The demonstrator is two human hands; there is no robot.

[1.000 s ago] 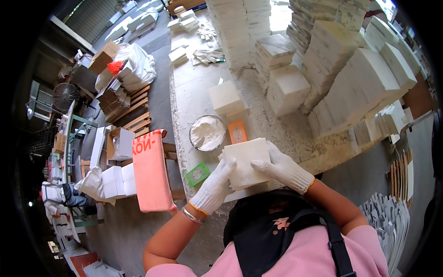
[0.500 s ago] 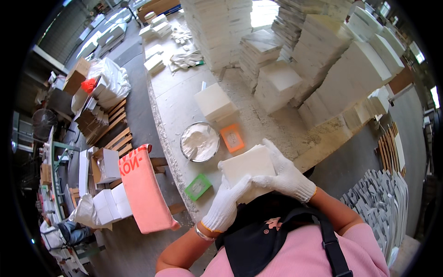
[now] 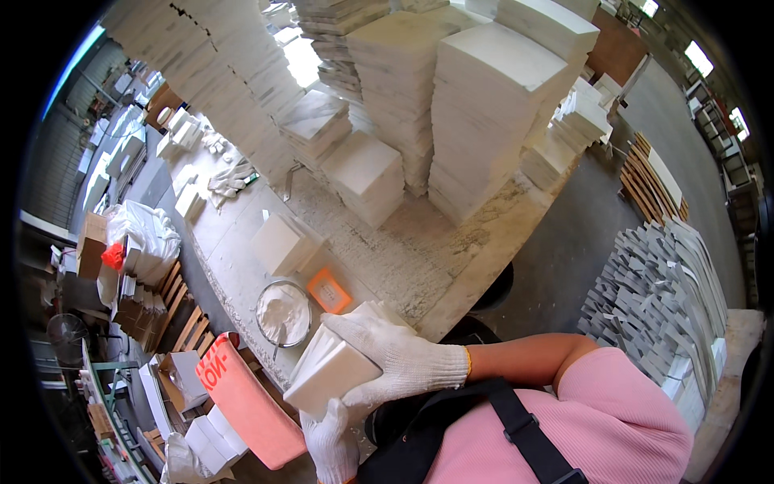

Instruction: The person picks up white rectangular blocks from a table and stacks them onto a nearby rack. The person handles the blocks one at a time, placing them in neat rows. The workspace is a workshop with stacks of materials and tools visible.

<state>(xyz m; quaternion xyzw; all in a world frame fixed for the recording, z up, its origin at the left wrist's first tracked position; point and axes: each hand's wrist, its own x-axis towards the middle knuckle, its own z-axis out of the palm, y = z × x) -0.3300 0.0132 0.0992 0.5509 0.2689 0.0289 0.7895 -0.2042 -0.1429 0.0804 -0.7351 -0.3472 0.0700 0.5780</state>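
My right hand (image 3: 395, 355), in a white knit glove, grips a small stack of white stone tiles (image 3: 332, 385), its fingers over the top and thumb at the near side. The tiles are tilted and slightly fanned apart. At their lower corner my left hand (image 3: 332, 448), gloved alike, holds on with its thumb raised; its other fingers are partly hidden. Beyond my right hand, more white tiles (image 3: 393, 316) show in part on the table. A metal bowl of white powder or paste (image 3: 284, 310), with a utensil in it, stands beside an orange rectangular block (image 3: 329, 290).
A short tile stack (image 3: 280, 244) sits behind the bowl. Tall stone stacks (image 3: 492, 121) crowd the table's (image 3: 451, 262) far side. Spare gloves (image 3: 231, 179) lie far left. A salmon towel (image 3: 256, 407) hangs left of the table. Grey strips (image 3: 657, 298) are piled at right.
My view has swung right. The held tiles, flat between both hands before, are now tilted and fanned, with my right hand over them and my left lower. The green block is no longer visible.
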